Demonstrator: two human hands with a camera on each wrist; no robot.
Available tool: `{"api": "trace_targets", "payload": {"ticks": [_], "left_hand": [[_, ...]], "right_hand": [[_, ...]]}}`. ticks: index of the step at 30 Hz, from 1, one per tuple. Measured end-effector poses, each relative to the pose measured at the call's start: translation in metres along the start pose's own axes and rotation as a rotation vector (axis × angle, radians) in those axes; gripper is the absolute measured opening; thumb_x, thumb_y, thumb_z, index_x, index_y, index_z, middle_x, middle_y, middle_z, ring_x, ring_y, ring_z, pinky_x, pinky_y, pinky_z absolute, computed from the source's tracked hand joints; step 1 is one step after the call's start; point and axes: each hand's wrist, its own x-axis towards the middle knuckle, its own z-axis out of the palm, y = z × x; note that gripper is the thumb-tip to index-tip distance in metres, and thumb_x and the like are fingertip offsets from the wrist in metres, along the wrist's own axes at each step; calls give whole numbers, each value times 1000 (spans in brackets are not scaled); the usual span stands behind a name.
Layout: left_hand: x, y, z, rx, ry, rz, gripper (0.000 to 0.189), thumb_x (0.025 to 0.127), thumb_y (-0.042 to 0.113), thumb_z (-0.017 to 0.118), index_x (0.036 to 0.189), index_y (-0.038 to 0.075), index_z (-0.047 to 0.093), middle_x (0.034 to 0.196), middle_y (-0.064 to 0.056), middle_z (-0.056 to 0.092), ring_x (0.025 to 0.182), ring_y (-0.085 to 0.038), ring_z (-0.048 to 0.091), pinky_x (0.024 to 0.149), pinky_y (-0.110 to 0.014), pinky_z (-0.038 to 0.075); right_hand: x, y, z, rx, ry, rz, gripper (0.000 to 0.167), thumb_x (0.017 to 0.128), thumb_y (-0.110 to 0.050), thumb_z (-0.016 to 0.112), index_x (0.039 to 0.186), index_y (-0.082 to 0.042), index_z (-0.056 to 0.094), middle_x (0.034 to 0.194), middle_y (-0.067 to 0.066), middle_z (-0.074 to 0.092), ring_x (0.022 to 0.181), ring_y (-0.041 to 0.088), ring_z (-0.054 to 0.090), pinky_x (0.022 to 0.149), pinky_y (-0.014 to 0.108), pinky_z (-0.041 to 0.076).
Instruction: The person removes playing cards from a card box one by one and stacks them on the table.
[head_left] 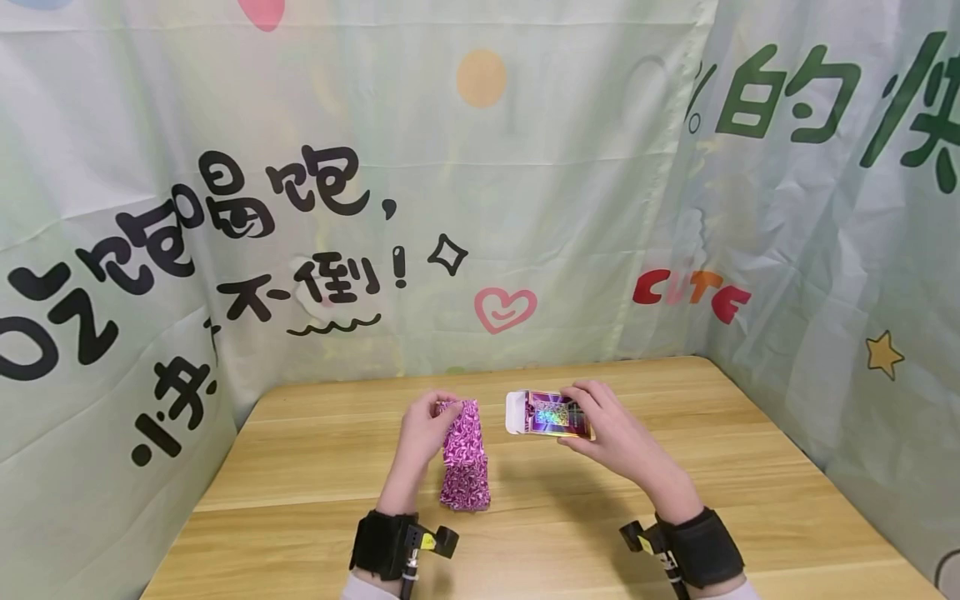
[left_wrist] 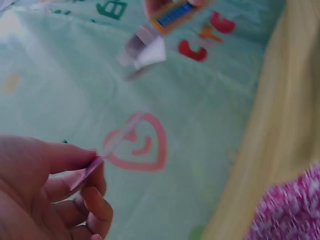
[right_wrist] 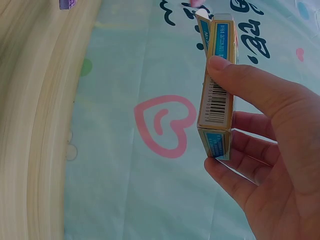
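My left hand (head_left: 429, 427) pinches a thin card with a shiny pink pattern (head_left: 465, 429) between thumb and fingers. In the left wrist view the card (left_wrist: 89, 171) shows nearly edge-on. On the table just below it lies a matching pink patterned piece (head_left: 465, 487), seen at the lower right corner of the left wrist view; whether it is one card or a stack I cannot tell. My right hand (head_left: 611, 425) grips a small card box (head_left: 555, 414) with a shimmering front, raised above the table. The box's white end flap (head_left: 515, 412) stands open towards the left hand.
The wooden table (head_left: 337, 467) reaches back to a pale green cloth curtain (head_left: 420, 100) printed with lettering, a heart and a star. The curtain hangs behind the table and along both sides. Each wrist wears a black strap (head_left: 384, 543) with a small camera.
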Motion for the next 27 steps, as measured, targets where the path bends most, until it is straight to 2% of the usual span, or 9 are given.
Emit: {"api": "trace_targets", "payload": {"ticks": [5,8,11,14,20,23,27], "left_hand": [[3,-21,6,189,-78,-26,18,89,20,70,96,5,65,68,0,48,56,-12,43,49,-23,37],[3,-32,12,262,-123,-50,18,87,18,71,89,4,62,68,-2,49,57,-13,44,50,-25,37],[1,-38,19,345,-139,-72,21,85,19,74,82,5,59,68,-3,50,58,-15,45,51,-26,36],[-3,-44,25,460,-115,-91,23,84,21,76,77,9,57,69,-2,52,60,-16,48,54,-30,37],[-6,-50,33,659,-51,-148,30,78,29,80,72,11,56,68,-2,57,66,-21,53,77,-52,44],[-5,-52,35,726,-38,-160,35,75,34,82,81,9,59,72,-5,60,70,-24,57,83,-57,44],[-4,-52,35,759,-25,-153,46,74,39,82,96,5,61,80,-8,63,76,-27,60,83,-57,44]], "right_hand": [[0,0,0,-1,-6,2,68,72,-27,87,126,-2,56,121,13,54,110,24,52,86,41,55],[-1,-1,0,-1,-11,5,68,72,-28,87,126,-2,56,122,12,54,110,24,52,86,41,55],[-1,-1,1,-1,-14,3,68,72,-28,87,127,-2,56,122,12,54,110,24,52,87,41,54],[-1,-1,1,-3,-16,3,69,72,-28,87,127,-3,55,122,12,53,110,24,53,87,41,54],[-1,-2,2,-5,-20,7,70,71,-29,87,127,-3,55,122,12,53,110,24,52,88,40,54],[-1,-3,2,-1,-22,8,70,71,-29,87,127,-3,55,122,12,53,110,24,52,88,41,54],[-1,-2,2,0,-19,3,70,71,-29,88,127,-2,55,122,12,53,110,24,52,87,40,54]]}}
